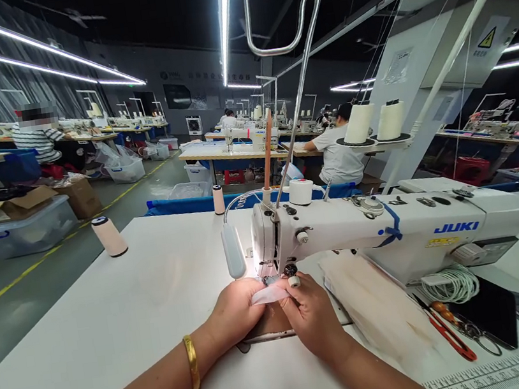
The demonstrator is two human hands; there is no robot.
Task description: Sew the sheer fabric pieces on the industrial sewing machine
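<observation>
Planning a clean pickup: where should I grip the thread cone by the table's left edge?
Probably around the middle of the thread cone, coming from the right with the left hand: it stands on its wider base, the table edge close on its left. That hand now holds pale fabric.

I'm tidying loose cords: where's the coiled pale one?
The coiled pale cord lies at right in the head view, just below the sewing machine and at the upper-left end of the flat black slab.
</observation>
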